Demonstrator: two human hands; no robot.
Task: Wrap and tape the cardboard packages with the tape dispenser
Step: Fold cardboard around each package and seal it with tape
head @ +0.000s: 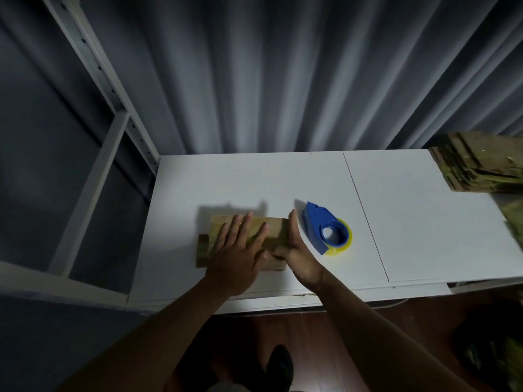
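A brown cardboard package [273, 227] lies on the white table [410, 222], left of centre. My left hand [237, 250] presses flat on top of it, fingers spread. My right hand [297, 250] cups the package's right end, thumb on the near side and fingers up along the edge. A blue tape dispenser [319, 224] with a yellowish tape roll [346, 241] lies on the table just right of my right hand, untouched.
A stack of flat cardboard pieces [481, 162] sits at the table's far right corner, with more cardboard [515, 219] at the right edge. A white metal shelf frame [113, 114] stands to the left. Grey curtains hang behind. Dark wooden floor lies below.
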